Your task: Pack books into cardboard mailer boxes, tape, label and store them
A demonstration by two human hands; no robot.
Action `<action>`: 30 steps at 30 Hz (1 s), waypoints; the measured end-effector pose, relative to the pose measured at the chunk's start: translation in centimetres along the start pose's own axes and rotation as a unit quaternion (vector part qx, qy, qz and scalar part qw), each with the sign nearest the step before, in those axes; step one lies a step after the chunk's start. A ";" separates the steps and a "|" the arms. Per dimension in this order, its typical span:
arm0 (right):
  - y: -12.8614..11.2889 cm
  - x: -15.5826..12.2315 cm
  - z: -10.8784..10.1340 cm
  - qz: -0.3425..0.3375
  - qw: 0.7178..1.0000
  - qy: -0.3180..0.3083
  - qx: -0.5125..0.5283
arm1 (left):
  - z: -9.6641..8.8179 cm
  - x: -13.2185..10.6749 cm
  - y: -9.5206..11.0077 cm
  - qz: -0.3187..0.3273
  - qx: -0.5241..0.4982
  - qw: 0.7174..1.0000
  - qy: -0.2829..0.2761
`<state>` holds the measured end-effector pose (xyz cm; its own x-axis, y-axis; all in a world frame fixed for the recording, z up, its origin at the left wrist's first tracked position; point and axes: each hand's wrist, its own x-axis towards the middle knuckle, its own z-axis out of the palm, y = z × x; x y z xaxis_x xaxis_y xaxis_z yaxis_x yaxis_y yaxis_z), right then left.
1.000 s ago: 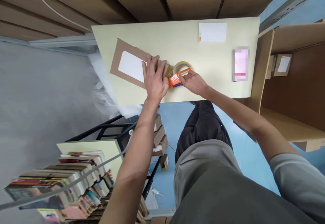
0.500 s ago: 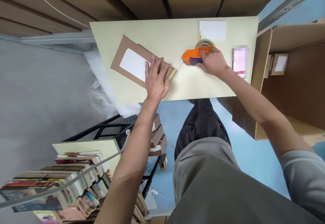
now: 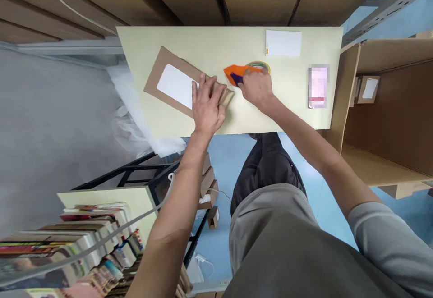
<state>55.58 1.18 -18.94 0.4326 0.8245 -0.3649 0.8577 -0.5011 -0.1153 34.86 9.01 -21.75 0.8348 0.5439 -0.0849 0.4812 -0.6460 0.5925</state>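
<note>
A flat cardboard box [image 3: 152,76] with a white label [image 3: 174,83] lies slanted on the left half of the pale table [image 3: 287,116]. My left hand [image 3: 209,106] holds down its right end, fingers spread over the top and curled at the edge. Shiny tape [image 3: 229,96] shows on that end. To the right of the box, my right hand [image 3: 256,87] is closed around an orange tape dispenser [image 3: 233,70] with a dark purple part. The dispenser's nose points left at the box, a short gap away. Its tape roll [image 3: 262,65] shows partly above my fingers.
A white card [image 3: 283,43] and a phone with a blurred screen [image 3: 318,86] lie on the table's right part. A big open carton [image 3: 389,108] stands to the right, with small boxes inside. Cardboard boxes [image 3: 260,7] line the back. Books [image 3: 98,226] are stacked at lower left.
My right hand has moved left with the tape dispenser, nearer to the box's right end. My left hand stays in place on the box.
</note>
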 end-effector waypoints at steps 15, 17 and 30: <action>5.1 -0.9 6.7 -0.030 0.996 0.067 0.048 | -0.2 -0.4 0.3 0.008 0.006 1.000 -0.004; 5.0 -1.4 6.6 -0.016 0.996 0.070 0.050 | -0.3 -0.5 0.4 0.008 0.006 1.000 -0.006; -3.7 -5.2 7.7 -0.062 0.932 -0.006 0.357 | -0.7 -0.9 0.6 -0.006 0.024 1.000 -0.005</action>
<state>48.06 -3.32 -23.71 0.3357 0.8866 -0.3183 0.4958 -0.4536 -0.7405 34.21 8.55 -20.80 0.8310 0.5472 -0.0996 0.5034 -0.6638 0.5531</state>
